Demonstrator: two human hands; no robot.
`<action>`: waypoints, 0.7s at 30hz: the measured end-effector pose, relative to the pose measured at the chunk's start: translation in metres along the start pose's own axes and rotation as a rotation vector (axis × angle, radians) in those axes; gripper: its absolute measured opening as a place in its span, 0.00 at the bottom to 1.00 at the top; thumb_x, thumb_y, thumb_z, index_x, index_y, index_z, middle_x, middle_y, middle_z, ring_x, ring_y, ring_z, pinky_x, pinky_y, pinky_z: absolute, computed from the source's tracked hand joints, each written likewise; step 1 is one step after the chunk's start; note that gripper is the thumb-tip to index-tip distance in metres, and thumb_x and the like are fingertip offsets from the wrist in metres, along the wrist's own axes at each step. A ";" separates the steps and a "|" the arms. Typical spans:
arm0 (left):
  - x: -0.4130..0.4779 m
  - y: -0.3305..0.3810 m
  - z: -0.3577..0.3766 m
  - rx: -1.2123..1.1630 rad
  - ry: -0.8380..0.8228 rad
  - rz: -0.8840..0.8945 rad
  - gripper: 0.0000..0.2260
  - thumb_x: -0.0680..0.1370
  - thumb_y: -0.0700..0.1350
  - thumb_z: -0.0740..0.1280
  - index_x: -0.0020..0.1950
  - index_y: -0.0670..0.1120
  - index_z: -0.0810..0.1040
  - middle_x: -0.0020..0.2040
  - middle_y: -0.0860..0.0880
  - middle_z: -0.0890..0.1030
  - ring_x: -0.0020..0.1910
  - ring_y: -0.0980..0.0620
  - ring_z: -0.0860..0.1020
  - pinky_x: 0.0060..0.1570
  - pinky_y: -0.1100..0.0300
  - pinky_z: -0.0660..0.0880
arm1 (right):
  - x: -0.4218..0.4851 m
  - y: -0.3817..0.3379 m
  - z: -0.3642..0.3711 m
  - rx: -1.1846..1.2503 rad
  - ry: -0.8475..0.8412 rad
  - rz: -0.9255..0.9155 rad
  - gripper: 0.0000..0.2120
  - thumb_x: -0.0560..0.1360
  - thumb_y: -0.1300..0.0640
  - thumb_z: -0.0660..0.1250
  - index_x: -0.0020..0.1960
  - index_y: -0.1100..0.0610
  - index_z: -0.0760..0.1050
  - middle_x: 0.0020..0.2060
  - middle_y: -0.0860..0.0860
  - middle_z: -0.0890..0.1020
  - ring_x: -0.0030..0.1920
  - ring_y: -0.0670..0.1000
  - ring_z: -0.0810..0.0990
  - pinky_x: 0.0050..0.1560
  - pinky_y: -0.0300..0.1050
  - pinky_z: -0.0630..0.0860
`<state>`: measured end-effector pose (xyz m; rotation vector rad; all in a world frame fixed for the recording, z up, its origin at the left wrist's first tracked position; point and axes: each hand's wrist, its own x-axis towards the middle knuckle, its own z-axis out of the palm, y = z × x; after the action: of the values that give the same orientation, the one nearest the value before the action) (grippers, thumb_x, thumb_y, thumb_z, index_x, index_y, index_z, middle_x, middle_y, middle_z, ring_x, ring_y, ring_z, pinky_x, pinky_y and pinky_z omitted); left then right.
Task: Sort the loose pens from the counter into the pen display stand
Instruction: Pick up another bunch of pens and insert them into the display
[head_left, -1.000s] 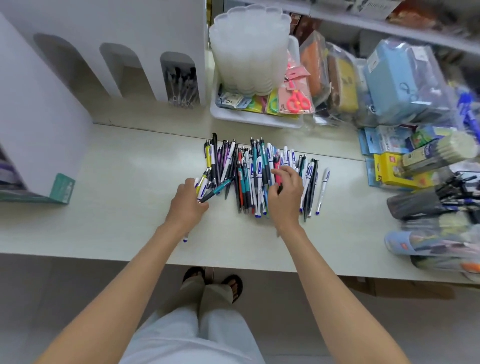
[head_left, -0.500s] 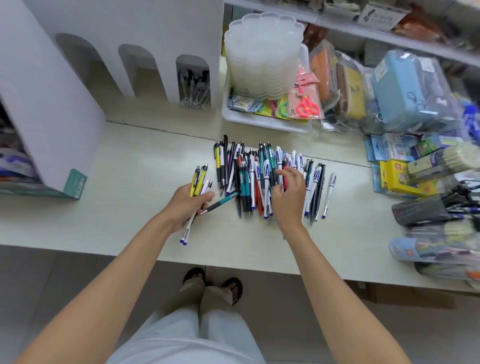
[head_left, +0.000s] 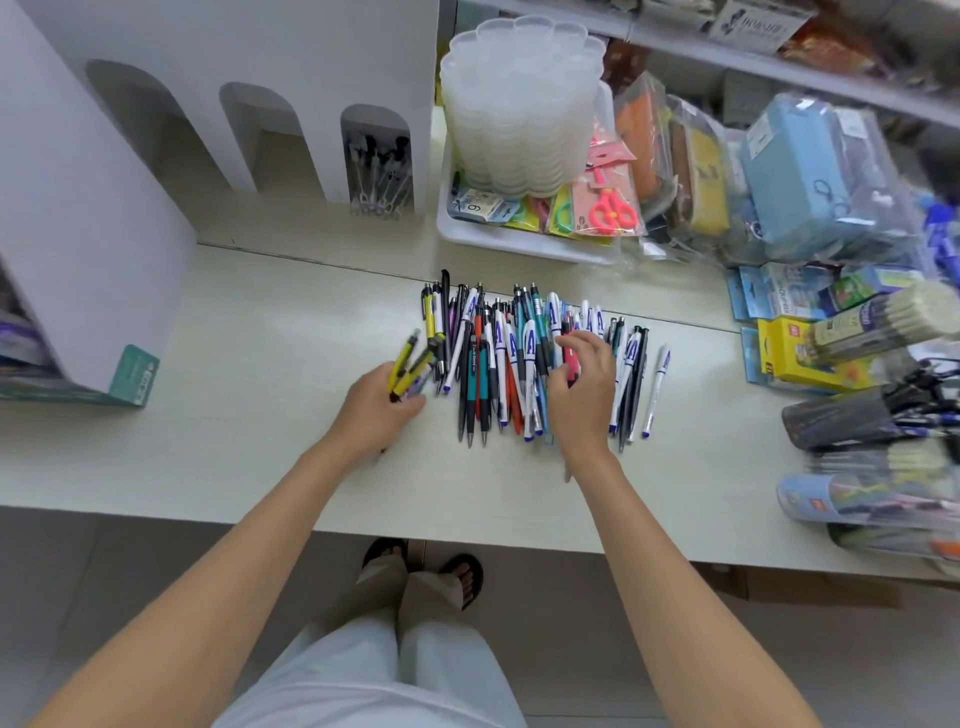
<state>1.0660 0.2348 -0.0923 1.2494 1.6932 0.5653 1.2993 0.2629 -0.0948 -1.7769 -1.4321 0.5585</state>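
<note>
The pile of pens lies between my hands. My left hand clasps a few yellow pens. My right hand curls over a pink pen, though I cannot tell if it is pinched. The splayed bundle could slip on the long reach to the display stand beyond my left hand.

Bare counter left of pen pile; packaged stationery crowds right.
</note>
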 end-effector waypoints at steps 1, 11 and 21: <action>0.007 0.004 -0.006 -0.088 0.062 -0.031 0.04 0.78 0.43 0.69 0.51 0.45 0.75 0.41 0.48 0.77 0.38 0.51 0.73 0.38 0.59 0.70 | 0.003 0.002 0.000 0.003 0.007 -0.009 0.18 0.73 0.71 0.61 0.58 0.59 0.79 0.61 0.53 0.74 0.64 0.52 0.72 0.62 0.52 0.75; 0.074 0.056 0.033 -0.079 0.228 -0.214 0.20 0.81 0.46 0.65 0.69 0.41 0.66 0.68 0.42 0.68 0.60 0.41 0.75 0.58 0.52 0.71 | 0.025 0.008 0.015 -0.278 -0.221 -0.075 0.24 0.80 0.46 0.51 0.73 0.52 0.67 0.74 0.52 0.64 0.75 0.51 0.57 0.77 0.54 0.50; 0.082 0.067 0.056 0.044 0.194 -0.295 0.37 0.70 0.52 0.78 0.71 0.41 0.63 0.66 0.41 0.74 0.63 0.40 0.75 0.59 0.49 0.73 | 0.021 0.017 0.023 -0.343 -0.213 -0.111 0.30 0.80 0.40 0.43 0.78 0.51 0.56 0.77 0.52 0.59 0.78 0.50 0.52 0.77 0.57 0.45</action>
<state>1.1432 0.3266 -0.0994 0.9740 2.0178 0.4839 1.2979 0.2888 -0.1193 -1.9284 -1.8522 0.4766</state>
